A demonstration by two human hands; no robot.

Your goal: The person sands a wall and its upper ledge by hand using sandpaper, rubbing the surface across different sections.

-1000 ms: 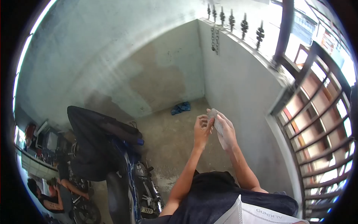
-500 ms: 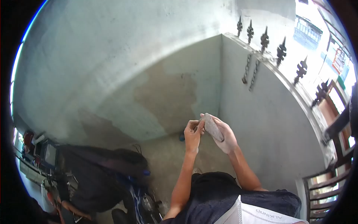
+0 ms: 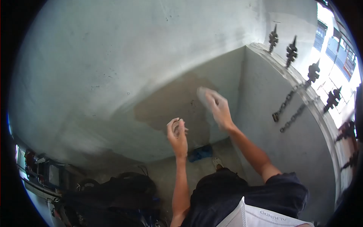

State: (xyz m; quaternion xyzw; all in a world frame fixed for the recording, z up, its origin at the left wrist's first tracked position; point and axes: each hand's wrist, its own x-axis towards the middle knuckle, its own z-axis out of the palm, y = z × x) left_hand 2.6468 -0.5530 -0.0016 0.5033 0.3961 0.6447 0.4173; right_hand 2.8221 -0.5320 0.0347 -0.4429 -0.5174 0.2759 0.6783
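My right hand [image 3: 220, 109] is raised in front of the wall, blurred by motion. Its fingers are closed on a grey oblong block [image 3: 202, 95], which is smeared and partly hidden; the half-second-old view shows it flat and rounded at the ends. Lower and to the left, my left hand [image 3: 177, 133] is held up with fingers curled in and the thumb upright. Whether anything lies inside those fingers cannot be made out. Pale dust coats the fingertips. Behind both hands, the grey-green wall [image 3: 124, 68] bears a large brownish patch [image 3: 166, 108].
At right, a low side wall [image 3: 280, 151] carries dark spear-shaped iron finials [image 3: 291, 52] and a hanging chain [image 3: 286, 102]. A dark-covered motorcycle [image 3: 113, 195] stands lower left. A blue bag-like thing [image 3: 200, 153] lies at the wall's foot beside my shoe [image 3: 217, 162].
My hands have moved apart. The right has swung up toward the wall with the grey block; the left has shifted left, still curled. The view has turned left.
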